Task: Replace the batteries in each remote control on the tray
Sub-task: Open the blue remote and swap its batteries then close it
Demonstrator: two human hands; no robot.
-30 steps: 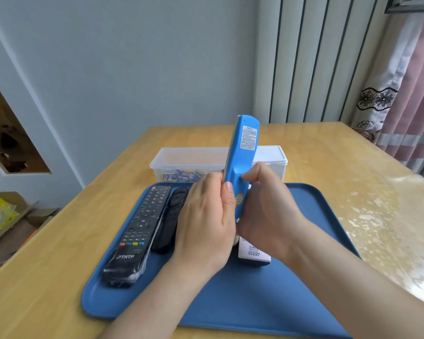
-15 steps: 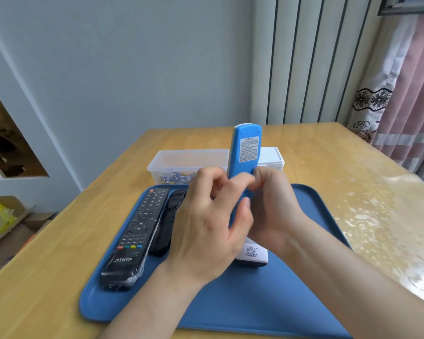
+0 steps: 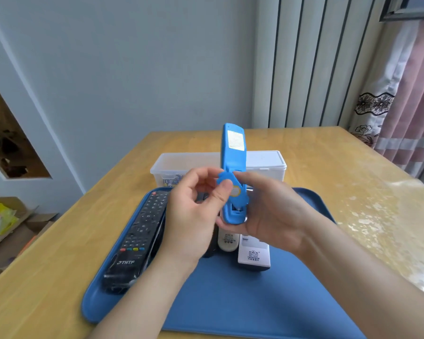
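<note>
A blue remote (image 3: 233,157) stands upright above the blue tray (image 3: 230,302), its back with a white label facing me. My right hand (image 3: 267,216) grips its lower end from the right. My left hand (image 3: 194,214) pinches the blue battery cover (image 3: 234,189), which has come off the remote's back; the open compartment shows below it. On the tray lie a long black remote (image 3: 137,238) in plastic wrap at the left, a second black remote mostly hidden behind my left hand, a small white remote (image 3: 228,239) and a white boxy remote (image 3: 253,255).
A clear lidded plastic box (image 3: 181,165) with batteries inside stands behind the tray on the wooden table (image 3: 328,179). Cardboard boxes (image 3: 8,223) sit on the floor at the left. A curtain (image 3: 406,94) hangs at the right.
The battery cover has come free from the blue remote's back and now sits in my left hand's pinch. The remote has tipped slightly leftward.
</note>
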